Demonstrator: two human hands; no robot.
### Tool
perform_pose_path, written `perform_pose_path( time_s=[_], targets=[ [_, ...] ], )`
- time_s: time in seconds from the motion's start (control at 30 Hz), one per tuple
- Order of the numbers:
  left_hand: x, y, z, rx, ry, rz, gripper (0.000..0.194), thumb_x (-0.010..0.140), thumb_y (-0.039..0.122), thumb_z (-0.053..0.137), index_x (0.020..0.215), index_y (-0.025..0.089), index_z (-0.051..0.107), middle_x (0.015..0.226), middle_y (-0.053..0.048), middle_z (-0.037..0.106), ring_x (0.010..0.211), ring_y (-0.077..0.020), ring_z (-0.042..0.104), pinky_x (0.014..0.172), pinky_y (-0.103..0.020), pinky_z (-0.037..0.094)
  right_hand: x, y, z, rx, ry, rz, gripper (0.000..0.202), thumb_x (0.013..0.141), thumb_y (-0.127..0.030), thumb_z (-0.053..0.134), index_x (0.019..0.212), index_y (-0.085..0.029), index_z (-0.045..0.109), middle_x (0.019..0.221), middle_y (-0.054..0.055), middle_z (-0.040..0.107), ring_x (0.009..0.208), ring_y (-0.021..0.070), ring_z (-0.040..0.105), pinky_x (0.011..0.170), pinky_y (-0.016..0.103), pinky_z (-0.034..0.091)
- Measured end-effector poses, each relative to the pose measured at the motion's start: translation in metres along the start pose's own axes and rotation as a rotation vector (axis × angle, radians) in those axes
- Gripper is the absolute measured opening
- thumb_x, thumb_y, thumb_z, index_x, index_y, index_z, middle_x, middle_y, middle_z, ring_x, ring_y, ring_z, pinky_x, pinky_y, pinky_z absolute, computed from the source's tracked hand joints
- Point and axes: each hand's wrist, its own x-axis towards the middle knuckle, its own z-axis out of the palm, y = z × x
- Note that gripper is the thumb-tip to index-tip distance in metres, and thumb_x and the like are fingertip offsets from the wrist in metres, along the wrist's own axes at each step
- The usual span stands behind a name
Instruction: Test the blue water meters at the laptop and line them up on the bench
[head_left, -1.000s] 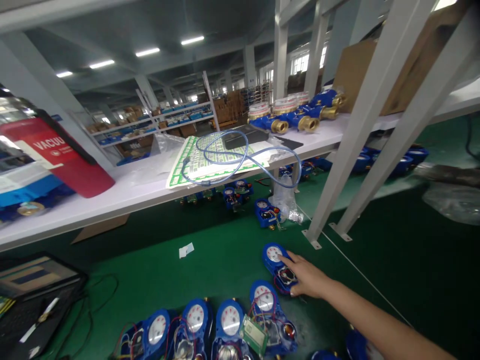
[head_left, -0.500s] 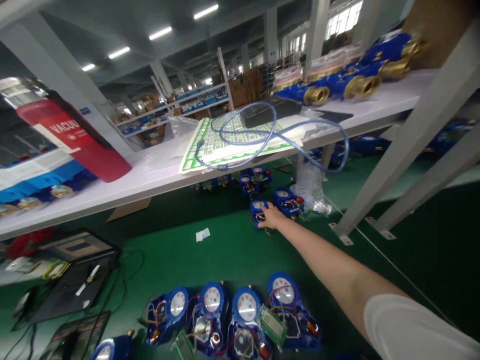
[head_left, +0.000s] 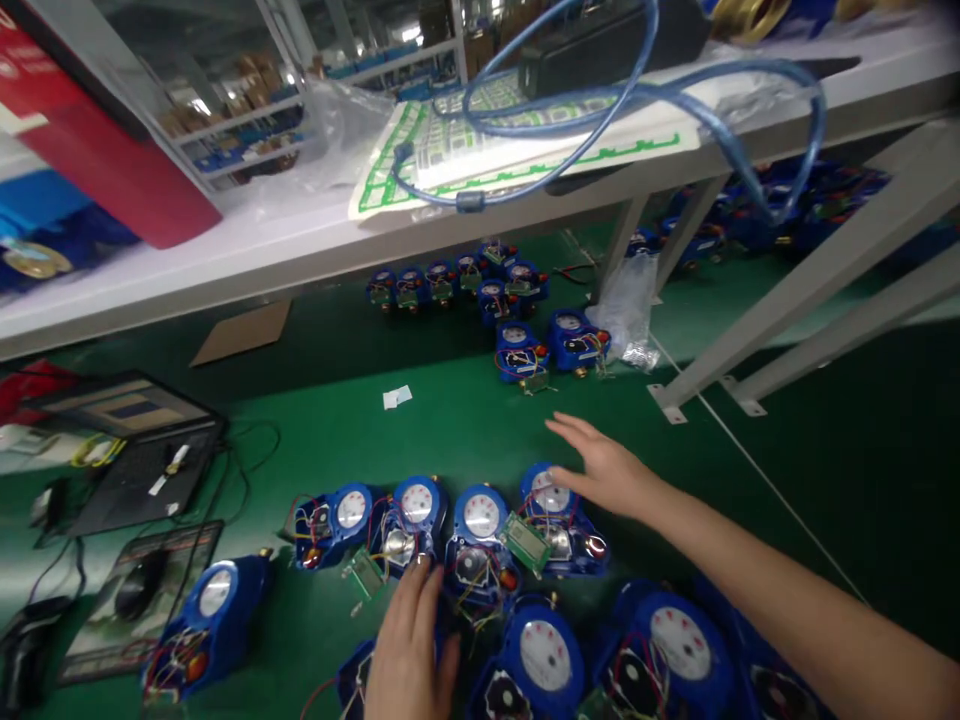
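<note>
My right hand (head_left: 600,468) hovers flat with fingers apart just above the rightmost blue water meter (head_left: 559,518) of a row of several opened meters on the green mat. It holds nothing. My left hand (head_left: 409,650) comes in from the bottom edge, fingers pointing up, its tips touching the meter with loose wires (head_left: 401,530). More blue meters (head_left: 536,660) lie closer to me. Two further meters (head_left: 519,352) sit farther out, near the shelf leg.
A white shelf (head_left: 247,262) crosses overhead with a blue cable (head_left: 630,95), a green-edged sheet (head_left: 517,150) and a red canister (head_left: 97,150). Its slanted legs (head_left: 787,300) stand at the right. A laptop (head_left: 135,450), mouse (head_left: 142,595) and another meter (head_left: 206,610) lie left.
My right hand has drawn back from the far meters by the shelf leg to the near row. My left hand has come into view. The view has tilted down.
</note>
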Motion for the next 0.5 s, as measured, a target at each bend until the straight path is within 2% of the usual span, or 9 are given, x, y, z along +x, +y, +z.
perform_pose_path(
  time_s=[0.1,0.2,0.27,0.37,0.5],
  targets=[
    [0.025,0.012,0.001,0.085,-0.136,0.135,0.081,0.071,0.003,0.049,0.146,0.021,0.024,0.153,-0.01,0.034,0.142,-0.0261,0.028,0.11,-0.049,0.041,-0.062,0.006,0.025,0.039,-0.077,0.04,0.08,0.074,-0.043,0.061,0.146,-0.022,0.033,0.153,0.008,0.021,0.134,0.0263,0.036,0.109,0.041,0.038],
    [0.042,0.02,0.006,0.138,-0.24,0.186,0.089,0.064,-0.003,0.05,0.146,0.016,0.023,0.154,-0.012,0.03,0.143,-0.0267,0.023,0.114,-0.051,0.035,-0.09,0.002,0.048,0.044,-0.148,0.125,0.09,0.07,-0.033,0.067,0.15,-0.026,0.024,0.156,0.006,0.01,0.139,0.0257,0.027,0.112,0.039,0.034],
    [0.049,0.022,0.01,0.17,-0.288,0.222,0.086,0.064,-0.003,0.052,0.145,0.014,0.027,0.154,-0.013,0.031,0.142,-0.0272,0.023,0.115,-0.05,0.033,-0.092,-0.004,0.06,0.012,-0.173,0.167,0.09,0.074,-0.026,0.065,0.151,-0.027,0.019,0.157,0.005,0.003,0.14,0.0251,0.024,0.113,0.038,0.032],
    [0.053,0.022,0.016,0.217,-0.319,0.25,0.082,0.063,-0.004,0.052,0.142,0.011,0.033,0.151,-0.014,0.035,0.14,-0.028,0.03,0.113,-0.049,0.035,-0.083,-0.012,0.069,-0.025,-0.179,0.177,0.084,0.078,-0.018,0.061,0.151,-0.028,0.019,0.157,0.009,0.003,0.137,0.0268,0.03,0.11,0.039,0.035],
    [0.051,0.016,0.025,0.271,-0.259,0.264,0.083,0.061,-0.006,0.049,0.141,0.011,0.036,0.148,-0.013,0.041,0.135,-0.0275,0.039,0.109,-0.048,0.042,-0.059,-0.014,0.065,-0.033,-0.184,0.139,0.081,0.078,-0.014,0.062,0.149,-0.027,0.025,0.155,0.014,0.01,0.133,0.0291,0.037,0.109,0.039,0.036]
  ],
)
